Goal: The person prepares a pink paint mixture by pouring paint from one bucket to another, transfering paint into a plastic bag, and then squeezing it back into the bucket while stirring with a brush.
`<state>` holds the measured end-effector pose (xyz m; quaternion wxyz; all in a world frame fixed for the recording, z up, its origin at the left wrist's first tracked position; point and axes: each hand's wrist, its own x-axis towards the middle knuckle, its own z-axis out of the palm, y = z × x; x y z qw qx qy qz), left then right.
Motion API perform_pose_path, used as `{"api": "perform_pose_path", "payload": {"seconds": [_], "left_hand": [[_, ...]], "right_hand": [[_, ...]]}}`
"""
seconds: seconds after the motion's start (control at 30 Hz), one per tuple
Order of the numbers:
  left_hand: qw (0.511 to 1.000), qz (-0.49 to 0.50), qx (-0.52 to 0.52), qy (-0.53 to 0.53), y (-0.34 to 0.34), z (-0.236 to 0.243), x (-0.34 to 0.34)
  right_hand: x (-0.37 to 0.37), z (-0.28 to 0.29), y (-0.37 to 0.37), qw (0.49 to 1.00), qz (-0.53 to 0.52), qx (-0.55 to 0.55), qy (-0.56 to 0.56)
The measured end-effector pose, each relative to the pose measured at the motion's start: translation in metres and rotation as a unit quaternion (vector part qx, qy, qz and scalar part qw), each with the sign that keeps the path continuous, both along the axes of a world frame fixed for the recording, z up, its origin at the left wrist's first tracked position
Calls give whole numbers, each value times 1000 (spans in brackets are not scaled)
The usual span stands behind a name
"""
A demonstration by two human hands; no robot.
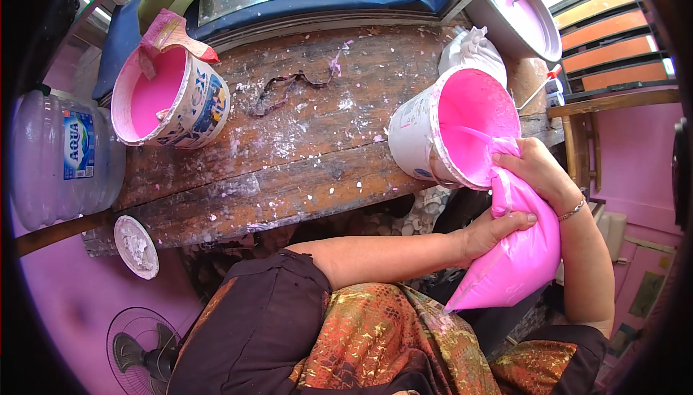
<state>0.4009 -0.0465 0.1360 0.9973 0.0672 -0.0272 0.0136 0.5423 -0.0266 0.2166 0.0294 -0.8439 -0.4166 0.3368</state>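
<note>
Pink plastic bag [516, 258] is bulging just off the front edge of the bench [310, 142], its neck meeting the rim of a white bucket [413, 135]. Its filling is probably making it heavy, floppy and slippery, its thin film risking a split; the neck is calling for a firm pinch, the belly for broad support. The right hand [535, 168] is closing around the neck, the left hand [497, 235] curling around the side. Blue lettered labels are showing on a clear jug [108, 160] and a pail [204, 81].
</note>
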Motion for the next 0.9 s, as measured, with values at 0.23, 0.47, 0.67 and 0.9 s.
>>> {"api": "perform_pose_path", "payload": {"seconds": [0.23,0.47,0.67,0.9], "left_hand": [[999,23,35,-14,5,-5,0],[972,98,211,17,5,-23,4],[919,122,373,42,9,-34,4],[880,151,440,98,-5,-44,4]], "right_hand": [[-10,4,-7,986,-73,111,97],[-17,6,-20,973,-79,171,133],[-19,-3,-39,948,-115,268,130],[-26,0,-45,928,-91,327,150]]}}
